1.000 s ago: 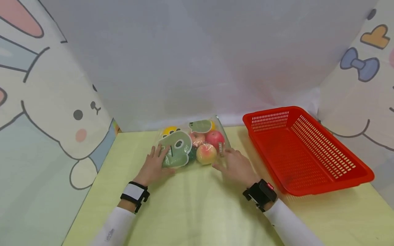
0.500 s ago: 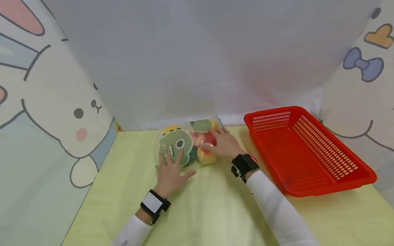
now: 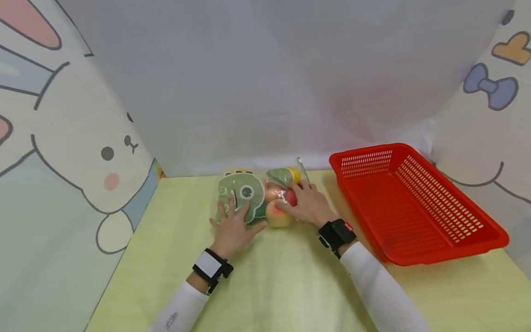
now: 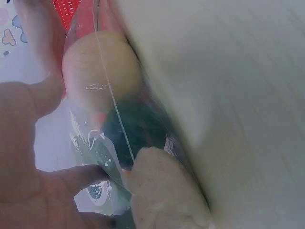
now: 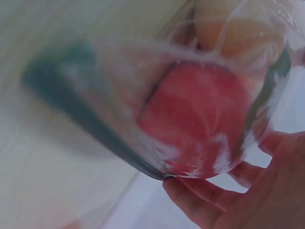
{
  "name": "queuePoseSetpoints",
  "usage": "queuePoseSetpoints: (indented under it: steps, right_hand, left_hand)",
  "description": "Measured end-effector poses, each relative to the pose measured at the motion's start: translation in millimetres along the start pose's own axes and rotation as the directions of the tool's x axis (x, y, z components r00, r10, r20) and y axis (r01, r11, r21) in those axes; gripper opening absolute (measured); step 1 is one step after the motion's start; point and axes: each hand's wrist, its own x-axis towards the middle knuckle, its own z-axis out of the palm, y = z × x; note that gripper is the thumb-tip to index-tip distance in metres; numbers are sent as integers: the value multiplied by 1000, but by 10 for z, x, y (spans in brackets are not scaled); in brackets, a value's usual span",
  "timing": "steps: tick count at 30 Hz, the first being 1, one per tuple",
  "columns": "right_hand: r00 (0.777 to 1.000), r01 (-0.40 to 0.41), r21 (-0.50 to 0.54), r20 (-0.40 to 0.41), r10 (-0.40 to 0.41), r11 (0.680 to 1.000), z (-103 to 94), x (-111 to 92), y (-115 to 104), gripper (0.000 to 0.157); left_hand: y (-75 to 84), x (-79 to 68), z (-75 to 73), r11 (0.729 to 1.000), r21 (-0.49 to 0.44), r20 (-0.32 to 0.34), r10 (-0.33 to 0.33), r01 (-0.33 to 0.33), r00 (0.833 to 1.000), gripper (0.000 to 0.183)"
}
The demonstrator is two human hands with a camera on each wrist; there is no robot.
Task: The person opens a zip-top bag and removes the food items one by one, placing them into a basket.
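A clear plastic bag (image 3: 255, 196) with a green dinosaur print lies near the back of the table, holding several fruits. Through the film show a yellow-pink peach (image 3: 277, 217), a red round fruit (image 5: 200, 119) and a dark green item (image 4: 133, 131). My left hand (image 3: 232, 235) rests on the bag's left front, fingers spread over the dinosaur face. At the right end, my right hand (image 3: 309, 205) grips the bag by the red fruit, its thumb by the peach. The film bunches there, and a green edge strip (image 3: 303, 169) sticks up. Some fingertips are hidden.
A red perforated plastic basket (image 3: 419, 212) stands right of the bag, close to my right forearm. A grey-white back wall (image 3: 265, 92) rises just behind the bag. Side panels with cartoon prints flank the pale yellow table (image 3: 290, 286).
My left hand has shifted right and towards me, fingers spread. My right hand has moved from the bag's right edge onto it. The bag's right end now bunches up, its printed tail turned.
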Motion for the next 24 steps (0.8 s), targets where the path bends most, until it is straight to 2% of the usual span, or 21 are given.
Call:
queuePoseSetpoints:
  steps: [3,7,12,16,22,24]
  right_hand:
    - [1000,-1,-46,-15,0,999,-16,-180,-18,94]
    - [997,30,-117,-65,-38,993,6,-431,-35,89]
    - [982,59,-179,-165,-89,982,93,-681,-86,85]
    - [973,44,-215,-211,-91,976,158,-853,-170,81]
    - [978,26,-226,-197,-71,974,173,-1097,-318,79]
    - [981,39,-213,-180,-78,976,145,-1167,-333,77]
  left_hand:
    - [18,-2,10,1000,14,2,9,-9,1000,95]
    - [41,-11,24,1000,12,12,21,-21,1000,98]
    - [47,-2,18,999,3,15,37,-37,999,97]
    - [56,19,32,998,13,5,55,-55,998,96]
    - [58,81,22,995,-24,29,96,-96,995,88]
    - [69,66,7,991,-12,54,131,-131,990,86]
